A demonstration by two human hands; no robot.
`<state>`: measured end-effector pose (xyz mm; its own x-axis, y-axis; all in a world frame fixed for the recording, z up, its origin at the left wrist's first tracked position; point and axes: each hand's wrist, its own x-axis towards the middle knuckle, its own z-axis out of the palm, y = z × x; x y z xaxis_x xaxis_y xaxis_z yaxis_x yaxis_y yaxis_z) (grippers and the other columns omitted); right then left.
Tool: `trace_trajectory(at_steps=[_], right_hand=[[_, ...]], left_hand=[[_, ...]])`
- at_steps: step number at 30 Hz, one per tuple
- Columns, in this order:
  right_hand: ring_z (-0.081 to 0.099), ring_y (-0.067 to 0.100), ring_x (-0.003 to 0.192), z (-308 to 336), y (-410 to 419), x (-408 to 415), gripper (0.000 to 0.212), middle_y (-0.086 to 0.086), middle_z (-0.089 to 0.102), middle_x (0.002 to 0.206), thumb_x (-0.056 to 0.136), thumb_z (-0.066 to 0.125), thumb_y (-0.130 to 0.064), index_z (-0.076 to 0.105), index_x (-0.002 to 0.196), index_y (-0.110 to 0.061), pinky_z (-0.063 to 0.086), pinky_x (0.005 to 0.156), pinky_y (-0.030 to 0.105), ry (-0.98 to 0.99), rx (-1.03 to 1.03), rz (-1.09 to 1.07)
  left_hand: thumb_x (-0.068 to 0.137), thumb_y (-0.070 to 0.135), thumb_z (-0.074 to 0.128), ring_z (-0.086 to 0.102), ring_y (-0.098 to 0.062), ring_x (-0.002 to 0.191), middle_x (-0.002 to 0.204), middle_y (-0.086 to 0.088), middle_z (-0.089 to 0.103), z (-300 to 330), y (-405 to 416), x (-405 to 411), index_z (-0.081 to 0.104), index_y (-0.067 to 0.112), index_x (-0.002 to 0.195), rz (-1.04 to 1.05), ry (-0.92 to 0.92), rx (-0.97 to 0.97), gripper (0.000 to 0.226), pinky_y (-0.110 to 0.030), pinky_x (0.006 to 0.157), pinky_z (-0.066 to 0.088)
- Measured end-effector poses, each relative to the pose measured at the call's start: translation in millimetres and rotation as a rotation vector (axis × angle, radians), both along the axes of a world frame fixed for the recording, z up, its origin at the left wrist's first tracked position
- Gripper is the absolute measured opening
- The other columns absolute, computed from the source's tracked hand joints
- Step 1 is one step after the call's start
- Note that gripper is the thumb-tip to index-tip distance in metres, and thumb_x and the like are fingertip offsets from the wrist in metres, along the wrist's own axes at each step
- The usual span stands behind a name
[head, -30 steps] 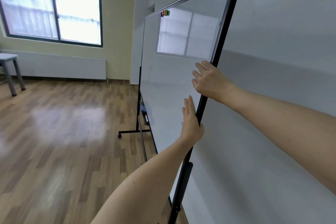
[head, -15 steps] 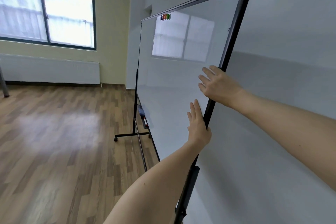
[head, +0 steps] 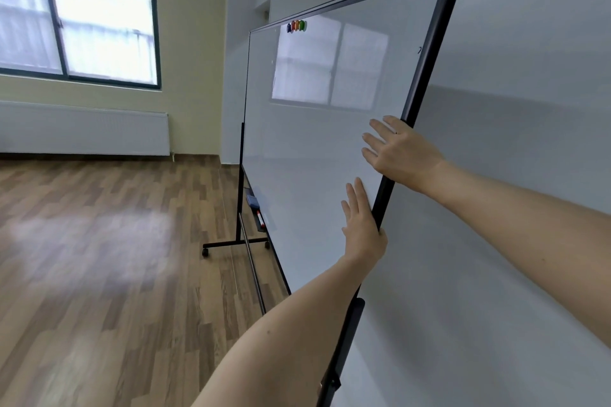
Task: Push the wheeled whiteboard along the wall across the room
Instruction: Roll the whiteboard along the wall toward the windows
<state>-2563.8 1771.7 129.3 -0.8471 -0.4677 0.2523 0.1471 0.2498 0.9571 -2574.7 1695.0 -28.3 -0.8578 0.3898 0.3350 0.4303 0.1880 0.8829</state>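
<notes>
The wheeled whiteboard (head: 314, 149) has a black frame and stands on a black stand close to the white wall (head: 512, 175) on the right. My right hand (head: 398, 152) grips the board's near vertical edge, fingers spread on the white face. Lower on the same edge, my left hand (head: 362, 228) lies flat on the surface with its thumb hooked round the frame. Coloured magnets (head: 296, 26) sit at the board's top. A tray (head: 259, 215) with an eraser and a marker runs along its bottom.
The stand's far foot with castors (head: 236, 245) rests on wooden floor (head: 99, 258). A low white radiator (head: 82, 129) runs under a large window (head: 79, 13) on the far wall. A wall corner (head: 238, 76) juts out just beyond the board's far end.
The board and both hands have advanced toward the far wall. The table leg at the left has left the view. Both hands keep the same hold on the frame.
</notes>
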Motion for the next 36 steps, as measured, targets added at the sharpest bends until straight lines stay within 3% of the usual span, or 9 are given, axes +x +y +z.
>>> trace_trajectory(at_steps=[5, 12, 14, 17, 22, 36], right_hand=[[0.061, 0.036, 0.115, 2, 5, -61, 0.020, 0.011, 0.072, 0.115, 0.072, 0.080, -0.012, 0.074, 0.091, -0.015, 0.046, 0.102, 0.047, 0.011, 0.014, -0.020], [0.064, 0.040, 0.106, 5, 21, -157, 0.014, 0.015, 0.075, 0.102, 0.066, 0.081, -0.005, 0.072, 0.076, -0.011, 0.049, 0.097, 0.049, -0.011, 0.023, -0.024], [0.066, 0.040, 0.102, 4, 23, -180, 0.013, 0.015, 0.076, 0.096, 0.065, 0.079, -0.002, 0.070, 0.070, -0.010, 0.051, 0.094, 0.048, -0.017, 0.032, 0.003], [0.067, 0.040, 0.094, 4, 22, -208, 0.016, 0.015, 0.074, 0.082, 0.064, 0.074, 0.004, 0.066, 0.062, -0.010, 0.053, 0.090, 0.047, -0.005, 0.060, 0.055], [0.068, 0.040, 0.087, 3, 23, -253, 0.021, 0.016, 0.072, 0.072, 0.058, 0.075, 0.007, 0.062, 0.055, -0.009, 0.054, 0.086, 0.046, -0.001, 0.078, 0.099], [0.067, 0.041, 0.100, 2, 27, -393, 0.016, 0.018, 0.076, 0.090, 0.064, 0.078, 0.002, 0.067, 0.062, -0.010, 0.051, 0.093, 0.048, -0.022, 0.063, 0.033]], left_hand=[[0.079, -0.017, 0.039, -0.013, -0.028, 0.149, 0.161, 0.012, -0.020, 0, 7, -61, -0.020, 0.041, 0.147, 0.018, 0.007, 0.003, 0.108, -0.062, 0.113, 0.028], [0.077, -0.015, 0.038, -0.009, -0.030, 0.150, 0.163, 0.010, -0.016, 5, 21, -149, -0.018, 0.041, 0.148, 0.052, 0.011, 0.000, 0.106, -0.061, 0.114, 0.026], [0.078, -0.015, 0.039, -0.008, -0.030, 0.150, 0.163, 0.008, -0.015, 4, 24, -170, -0.016, 0.038, 0.149, 0.057, 0.014, 0.007, 0.105, -0.049, 0.114, 0.029], [0.080, -0.015, 0.040, -0.008, -0.031, 0.150, 0.164, 0.006, -0.014, 4, 25, -197, -0.014, 0.032, 0.152, 0.069, 0.038, 0.002, 0.101, -0.029, 0.101, 0.030], [0.080, -0.017, 0.037, -0.011, -0.030, 0.149, 0.164, 0.005, -0.015, 4, 25, -238, -0.015, 0.030, 0.152, 0.063, 0.023, 0.004, 0.100, -0.030, 0.107, 0.019], [0.076, -0.018, 0.035, -0.012, -0.030, 0.149, 0.163, 0.007, -0.016, 4, 28, -378, -0.017, 0.036, 0.150, 0.055, 0.007, -0.014, 0.104, -0.056, 0.119, 0.016]])
